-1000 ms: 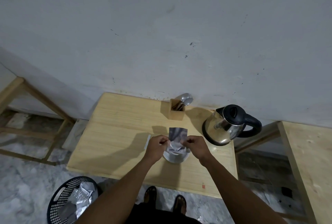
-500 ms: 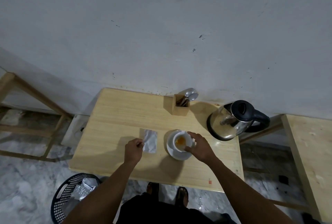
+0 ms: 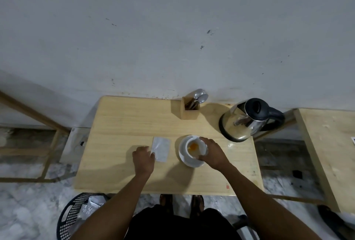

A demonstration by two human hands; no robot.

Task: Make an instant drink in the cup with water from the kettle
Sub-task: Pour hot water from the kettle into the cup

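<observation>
A white cup [image 3: 194, 148] with orange powder inside stands on a white saucer [image 3: 183, 156] on the wooden table [image 3: 124, 124]. My right hand [image 3: 212, 152] wraps around the cup's right side. A silver sachet [image 3: 161, 148] lies flat on the table left of the saucer, and my left hand [image 3: 143, 158] pinches its near-left edge. The steel kettle [image 3: 244, 122] with a black lid and handle stands at the table's back right, apart from both hands.
A wooden holder [image 3: 189, 111] with spoons stands at the back by the wall. A black basket [image 3: 76, 214] holding foil wrappers sits on the floor at the lower left. Another wooden table [image 3: 326, 143] stands to the right. My feet show under the table's front edge.
A second ago both hands held the sachet over the cup. My left hand has since carried it left and laid it on the table; my right hand took hold of the cup.
</observation>
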